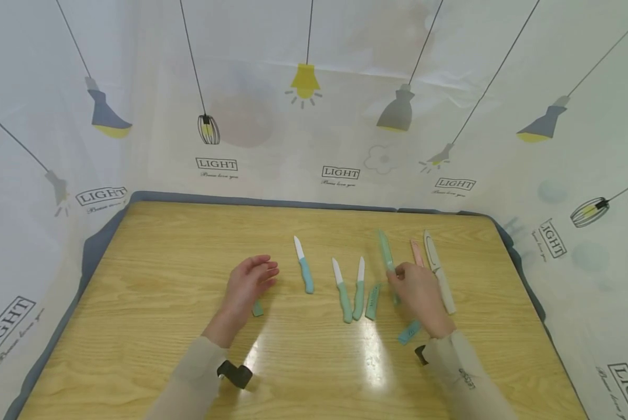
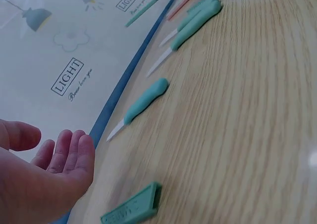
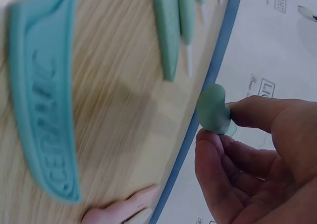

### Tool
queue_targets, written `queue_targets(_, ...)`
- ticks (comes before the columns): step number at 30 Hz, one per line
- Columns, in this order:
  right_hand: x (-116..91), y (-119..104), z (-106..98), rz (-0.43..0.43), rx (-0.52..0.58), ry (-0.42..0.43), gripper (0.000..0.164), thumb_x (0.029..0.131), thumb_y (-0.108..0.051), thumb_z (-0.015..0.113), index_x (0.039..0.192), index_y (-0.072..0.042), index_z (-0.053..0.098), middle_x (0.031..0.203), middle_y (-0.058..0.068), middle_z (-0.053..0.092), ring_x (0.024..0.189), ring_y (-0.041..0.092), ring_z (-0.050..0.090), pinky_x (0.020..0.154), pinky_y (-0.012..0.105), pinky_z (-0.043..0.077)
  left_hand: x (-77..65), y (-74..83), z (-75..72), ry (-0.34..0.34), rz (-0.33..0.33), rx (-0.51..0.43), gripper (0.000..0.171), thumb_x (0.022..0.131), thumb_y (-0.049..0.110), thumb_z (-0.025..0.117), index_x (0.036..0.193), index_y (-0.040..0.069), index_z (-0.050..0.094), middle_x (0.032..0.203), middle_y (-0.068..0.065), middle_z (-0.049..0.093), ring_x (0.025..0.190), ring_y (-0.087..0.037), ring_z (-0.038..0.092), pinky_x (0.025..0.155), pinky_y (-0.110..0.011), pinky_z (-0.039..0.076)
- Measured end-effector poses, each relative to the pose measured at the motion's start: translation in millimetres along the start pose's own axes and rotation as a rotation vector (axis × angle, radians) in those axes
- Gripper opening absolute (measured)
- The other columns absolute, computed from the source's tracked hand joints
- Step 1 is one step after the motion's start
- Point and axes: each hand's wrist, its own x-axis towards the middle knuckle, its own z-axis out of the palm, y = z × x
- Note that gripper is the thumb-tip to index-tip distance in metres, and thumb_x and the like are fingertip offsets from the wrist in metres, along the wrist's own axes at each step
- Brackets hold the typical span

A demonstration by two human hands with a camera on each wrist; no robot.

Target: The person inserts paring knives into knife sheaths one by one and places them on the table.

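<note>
My right hand [image 1: 418,291] pinches a green knife [image 1: 386,248] between thumb and fingertips; a green sheath appears to cover its blade. In the right wrist view the rounded end of its handle [image 3: 212,107] faces the camera. The left hand [image 1: 246,289] hovers with its fingers loosely extended, holding nothing. Below it lies a green sheath [image 2: 131,208], partly hidden in the head view. A knife with a blue handle [image 1: 306,277] rests to its right. Two green-handled knives with bare white blades, one left [image 1: 344,297] and one right [image 1: 358,294], lie mid-table beside another green sheath [image 1: 373,301].
A blue sheath [image 3: 47,95] lies near my right wrist. Beyond the right hand are a pink-handled item [image 1: 416,252], partly hidden, and a cream-coloured knife [image 1: 442,286]. Printed curtain walls [image 1: 282,175] border the wooden table [image 1: 161,280] at the back and sides.
</note>
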Motion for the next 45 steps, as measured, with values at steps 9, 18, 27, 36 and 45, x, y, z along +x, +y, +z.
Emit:
queue_targets(9,4.0,27.0,2.1,0.086,-0.082,-0.130,0.032,0.096,-0.022,0.056,0.079,0.002,0.069,0.046,0.000,0.048,0.036,0.011,0.042,0.031,0.021,0.032,-2.6,8.0,-20.8,0.070,0.015,0.052,0.038,0.100,0.005,0.044,0.134,-0.012,0.040,0.122,-0.024,0.055,0.116,-0.037,0.054,0.101,-0.048,0.044)
queue_targets(18,9.5,35.3,7.2,0.101,-0.137,-0.162,0.042,0.096,-0.020,0.055,0.056,-0.008,0.052,0.043,0.001,0.045,0.035,0.012,0.041,0.030,0.021,0.033,-3.6,12.3,-37.3,0.079,0.034,0.062,0.038,0.102,0.009,0.044,0.135,-0.010,0.039,0.123,-0.022,0.054,0.119,-0.038,0.052,0.102,-0.045,0.044)
queue_targets(27,15.5,38.3,10.9,0.091,-0.173,-0.132,0.035,0.096,-0.018,0.053,0.088,0.011,0.070,0.042,0.002,0.044,0.035,0.014,0.040,0.029,0.023,0.031,-1.9,17.9,-45.7,0.124,0.026,0.194,0.039,0.101,0.011,0.047,0.133,-0.011,0.042,0.123,-0.025,0.054,0.111,-0.032,0.057,0.099,-0.042,0.047)
queue_targets(36,9.9,36.2,8.8,0.095,-0.183,-0.127,0.035,0.097,-0.024,0.052,0.092,0.007,0.067,0.043,0.002,0.045,0.036,0.014,0.041,0.030,0.023,0.031,-0.9,18.2,-55.8,0.090,0.054,0.506,0.038,0.099,0.013,0.049,0.130,-0.009,0.048,0.121,-0.025,0.055,0.108,-0.035,0.058,0.092,-0.042,0.052)
queue_targets(45,-3.1,28.4,-3.6,0.106,-0.127,-0.057,0.038,0.096,-0.028,0.055,0.089,0.008,0.066,0.056,0.005,0.052,0.040,0.015,0.045,0.030,0.024,0.035,4.0,15.3,-61.9,0.047,0.143,1.026,0.035,0.097,0.023,0.052,0.122,-0.001,0.058,0.111,-0.016,0.063,0.099,-0.029,0.060,0.081,-0.043,0.052)
